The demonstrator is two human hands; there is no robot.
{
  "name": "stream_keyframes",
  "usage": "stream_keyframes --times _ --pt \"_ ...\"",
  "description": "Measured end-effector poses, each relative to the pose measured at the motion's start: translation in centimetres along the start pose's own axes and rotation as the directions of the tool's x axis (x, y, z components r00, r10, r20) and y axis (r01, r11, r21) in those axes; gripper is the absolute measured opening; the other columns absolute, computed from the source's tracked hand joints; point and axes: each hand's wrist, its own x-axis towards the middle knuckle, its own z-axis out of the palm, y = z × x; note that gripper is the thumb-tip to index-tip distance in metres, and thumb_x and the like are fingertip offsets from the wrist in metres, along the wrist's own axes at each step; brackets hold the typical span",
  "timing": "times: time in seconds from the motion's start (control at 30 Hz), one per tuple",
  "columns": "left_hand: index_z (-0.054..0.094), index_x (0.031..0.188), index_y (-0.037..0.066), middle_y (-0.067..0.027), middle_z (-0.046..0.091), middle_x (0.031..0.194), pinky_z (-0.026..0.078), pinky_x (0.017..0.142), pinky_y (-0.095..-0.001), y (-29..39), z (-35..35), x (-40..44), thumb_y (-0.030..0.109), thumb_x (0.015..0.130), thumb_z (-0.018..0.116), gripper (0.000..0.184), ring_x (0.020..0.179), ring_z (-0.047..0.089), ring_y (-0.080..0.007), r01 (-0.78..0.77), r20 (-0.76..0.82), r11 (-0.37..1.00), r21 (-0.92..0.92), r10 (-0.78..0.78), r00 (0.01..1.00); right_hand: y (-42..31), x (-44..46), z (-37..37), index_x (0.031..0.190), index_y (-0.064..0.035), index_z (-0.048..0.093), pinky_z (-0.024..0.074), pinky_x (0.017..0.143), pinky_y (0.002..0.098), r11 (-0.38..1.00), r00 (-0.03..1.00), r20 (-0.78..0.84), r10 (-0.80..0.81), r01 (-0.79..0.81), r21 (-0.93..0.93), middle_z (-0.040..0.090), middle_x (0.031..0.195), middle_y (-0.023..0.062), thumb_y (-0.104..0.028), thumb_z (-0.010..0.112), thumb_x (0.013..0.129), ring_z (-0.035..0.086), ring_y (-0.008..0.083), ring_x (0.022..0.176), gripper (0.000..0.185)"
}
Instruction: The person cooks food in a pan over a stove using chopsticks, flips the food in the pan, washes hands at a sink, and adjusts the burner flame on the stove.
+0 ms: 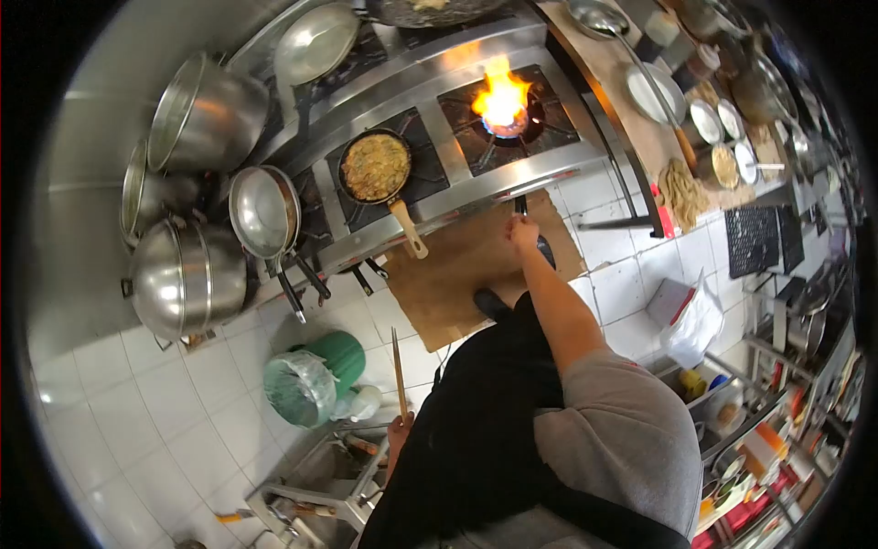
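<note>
My left hand (400,432) is low beside my body, closed around a pair of long wooden chopsticks (399,375) that point up toward the stove. My right hand (522,235) reaches to the stove's front edge, its fingers closed by a short dark handle-like piece (520,205); what they grip is hard to make out. Behind that hand, a burner (505,123) burns with a tall orange flame and no pan over it. On the burner to its left, a frying pan with a light wooden handle (408,229) holds a browned, omelette-like round (376,167).
Large steel pots (210,114) and a domed pot (187,279) stand left, beside stacked pans (263,212). Brown cardboard (439,302) covers the floor before the stove. A green bin (338,357) sits at left. On the right counter lie a long ladle (651,84) and a cloth (681,194).
</note>
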Motion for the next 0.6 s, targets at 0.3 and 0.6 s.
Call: stream_keyframes --times 0.3,0.6 --pt "0.058 0.082 -0.001 -0.0095 0.062 0.078 0.044 0.061 -0.0336 0.9 -4.0 2.3 0.031 0.095 0.064 0.035 0.07 0.056 -0.0151 0.037 0.054 0.996 0.078 -0.041 0.998 -0.3 4.4 3.9 0.102 -0.0023 0.07 0.0523 0.076 0.0409 0.751 0.851 -0.164 -0.499 0.33 -0.572 0.071 0.09 0.0167 -0.017 0.066 0.089 0.068 0.0317 0.084 0.02" --pt "0.06 0.092 -0.001 -0.0035 0.065 0.082 0.046 0.065 -0.0292 -2.4 -2.8 5.9 0.016 0.095 0.064 0.018 0.074 0.058 -0.013 -0.086 0.188 0.944 -0.319 0.151 0.971 -2.5 3.2 3.3 0.095 -0.0032 0.069 0.0519 0.08 0.048 0.597 0.802 0.028 -0.597 0.467 -0.652 0.07 0.09 0.0201 -0.017 0.062 0.09 0.067 0.0391 0.091 0.016"
